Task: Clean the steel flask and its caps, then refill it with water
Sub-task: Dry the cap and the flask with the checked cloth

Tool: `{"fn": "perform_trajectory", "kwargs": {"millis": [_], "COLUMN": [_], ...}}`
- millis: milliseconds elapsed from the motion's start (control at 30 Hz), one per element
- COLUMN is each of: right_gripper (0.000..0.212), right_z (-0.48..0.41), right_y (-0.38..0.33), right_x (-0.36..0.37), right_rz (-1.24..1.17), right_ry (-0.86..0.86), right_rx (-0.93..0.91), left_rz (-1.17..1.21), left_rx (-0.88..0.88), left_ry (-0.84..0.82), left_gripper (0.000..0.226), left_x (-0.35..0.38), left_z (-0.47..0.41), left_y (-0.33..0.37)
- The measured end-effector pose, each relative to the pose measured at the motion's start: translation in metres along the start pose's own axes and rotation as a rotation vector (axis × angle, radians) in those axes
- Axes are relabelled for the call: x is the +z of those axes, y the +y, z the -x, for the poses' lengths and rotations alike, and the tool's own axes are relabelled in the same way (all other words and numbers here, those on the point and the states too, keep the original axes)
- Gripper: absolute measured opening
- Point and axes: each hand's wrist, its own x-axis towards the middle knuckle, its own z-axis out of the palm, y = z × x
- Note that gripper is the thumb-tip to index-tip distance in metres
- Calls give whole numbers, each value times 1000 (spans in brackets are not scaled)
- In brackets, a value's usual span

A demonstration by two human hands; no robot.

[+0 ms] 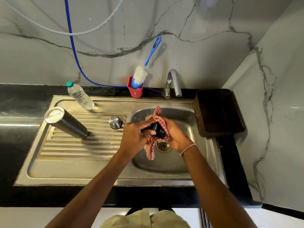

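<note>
**Both hands on the cap, over the basin**

Nearest you, at the bottom edge, is the khaki garment point(144, 218) you are wearing, with both forearms reaching out from it over the counter.

The grey-veined marble wall point(197, 55) fills the back and wraps round on your right. Below it runs the black counter point(19, 96), glossy, with a steel sink unit set into it: ribbed drainboard point(74, 148) to your left, basin point(172, 162) to your right. A brown perforated basket point(217, 112) sits on the counter just beside the basin's right rim.

The steel flask point(67, 123) stands on the drainboard's left part, well apart from your hands. Behind it a plastic water bottle point(80, 96) with a green top stands at the unit's back edge. A bottle brush point(139, 76) stands bristles-down in a red holder point(135, 92), next to the tap point(172, 83). A blue hose point(74, 51) and a white hose point(49, 28) hang across the wall.

The steel cap point(115, 122) rests on the drainboard, near the basin's edge.

Your left hand point(136, 137) has its fingers curled round the black cap point(158, 130), above the drain point(163, 145). Your right hand point(174, 134) grips the red-checked cloth point(150, 148) against that cap; the cloth's ends trail above and below.
</note>
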Motion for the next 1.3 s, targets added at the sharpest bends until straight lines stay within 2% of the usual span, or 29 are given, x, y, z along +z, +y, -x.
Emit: {"fn": "perform_trajectory", "kwargs": {"millis": [100,200,267,333,400,433,500,600,667,733,800,867,1000,1067,1133,1233,1300], "right_gripper": [43,45,39,34,38,40,38,31,28,25,25,28,28,31,28,37,40], "right_z": [-4,-9,-7,-1,4,8,14,22,26,26,26,26,27,26,26,22,20], "right_y": [5,21,28,34,43,44,43,34,28,26,24,24,35,42,46,50,50], "right_x": [1,5,10,13,12,12,12,10,11,13,15,16,17,19,25,34,38], "right_rz": [-225,-416,-434,-388,-320,-291,-229,-88,69,232,307,238,11,101,237,553,703], "right_ry": [-13,48,88,125,148,167,198,174,179,186,189,179,171,219,244,296,316], "right_rx": [87,85,31,-79,-183,-207,-240,-312,-347,-393,-429,-428,-390,-413,-490,-657,-680], "left_rz": [82,204,352,646,891,928,870,601,434,437,633,767,946,944,929,790,712], "left_rx": [-28,-115,-277,-524,-691,-720,-693,-546,-468,-473,-566,-654,-730,-702,-685,-683,-652], "left_ry": [37,105,204,270,267,239,139,-114,-290,-387,-375,-237,5,39,9,-50,-56], "left_gripper": [46,38,31,26,33,40,53,68,66,54,38,34,63,59,43,29,24], "left_x": [1,7,13,15,13,10,3,-8,-15,-21,-24,-24,-28,-30,-28,-25,-24], "left_z": [3,7,10,11,11,11,12,9,4,0,0,2,4,4,5,8,9], "left_y": [0,2,5,8,7,4,0,-2,-3,1,7,6,-6,-3,5,9,6]}}
